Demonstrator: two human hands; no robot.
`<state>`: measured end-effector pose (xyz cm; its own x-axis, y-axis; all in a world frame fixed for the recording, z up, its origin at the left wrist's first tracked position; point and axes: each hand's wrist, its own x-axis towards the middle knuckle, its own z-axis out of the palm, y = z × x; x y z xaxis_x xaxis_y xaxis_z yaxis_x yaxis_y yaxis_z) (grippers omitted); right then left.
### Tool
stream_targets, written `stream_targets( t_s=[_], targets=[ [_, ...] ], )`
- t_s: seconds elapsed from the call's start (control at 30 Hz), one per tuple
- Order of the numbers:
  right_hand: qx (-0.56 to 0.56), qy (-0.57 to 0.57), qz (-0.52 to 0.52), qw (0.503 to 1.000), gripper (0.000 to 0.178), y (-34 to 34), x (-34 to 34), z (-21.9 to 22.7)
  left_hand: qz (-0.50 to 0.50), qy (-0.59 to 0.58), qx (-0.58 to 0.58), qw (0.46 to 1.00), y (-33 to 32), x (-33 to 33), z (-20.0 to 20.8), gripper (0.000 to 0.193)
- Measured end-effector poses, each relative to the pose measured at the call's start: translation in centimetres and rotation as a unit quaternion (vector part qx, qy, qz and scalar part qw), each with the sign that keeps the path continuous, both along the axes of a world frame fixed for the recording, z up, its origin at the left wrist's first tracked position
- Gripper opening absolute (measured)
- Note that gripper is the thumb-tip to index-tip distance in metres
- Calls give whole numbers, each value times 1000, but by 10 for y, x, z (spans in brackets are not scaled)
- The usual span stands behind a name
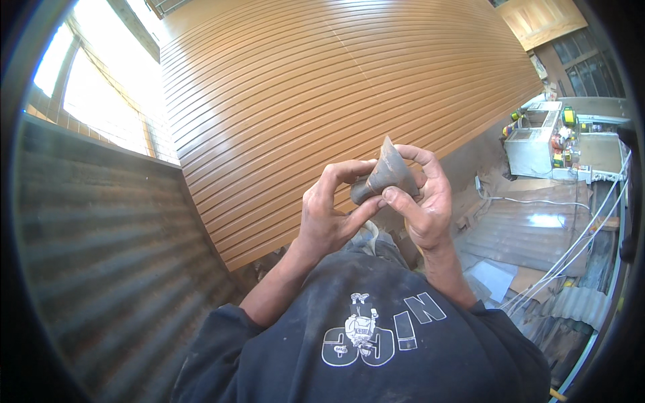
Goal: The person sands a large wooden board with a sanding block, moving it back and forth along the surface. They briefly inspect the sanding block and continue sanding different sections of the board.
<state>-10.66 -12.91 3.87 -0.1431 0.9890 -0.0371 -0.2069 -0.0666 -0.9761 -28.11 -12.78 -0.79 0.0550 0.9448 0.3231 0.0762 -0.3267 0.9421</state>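
A curled, worn piece of grey sandpaper (pixel 393 171) is held in front of my chest, its pointed corner turned up. My left hand (pixel 327 209) closes on its rolled left end, fingers behind and thumb in front. On the other side my right hand (pixel 430 205) pinches it, thumb pressed on the front and fingers bent round the back edge. Beyond both hands slopes a large brown panel (pixel 322 87) with parallel grooves. Neither hand visibly touches it.
A dark corrugated sheet (pixel 107 235) stands at the left, below bright window openings (pixel 101 80). On the right is a white box-like unit (pixel 531 151) with small tools and containers. White cables (pixel 564 252) hang over boards and sheets (pixel 524 232) lying below.
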Motion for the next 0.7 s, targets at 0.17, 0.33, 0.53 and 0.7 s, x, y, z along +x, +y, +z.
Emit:
stream_targets(
  t_s=[0.17,0.33,0.53,0.7],
  targets=[
    [-18,-15,-34,999,47,-2,-1,1,-9,-15,-92,996,-7,7,10,45],
    [1,-43,-15,999,42,-5,0,6,-105,-200,-184,957,3,-4,19,41],
    [69,-169,8,983,36,-5,6,13,-96,66,-103,988,15,-25,43,26],
    [96,-183,36,978,35,-1,12,21,-170,-2,-155,973,21,-31,51,24]
  ],
)
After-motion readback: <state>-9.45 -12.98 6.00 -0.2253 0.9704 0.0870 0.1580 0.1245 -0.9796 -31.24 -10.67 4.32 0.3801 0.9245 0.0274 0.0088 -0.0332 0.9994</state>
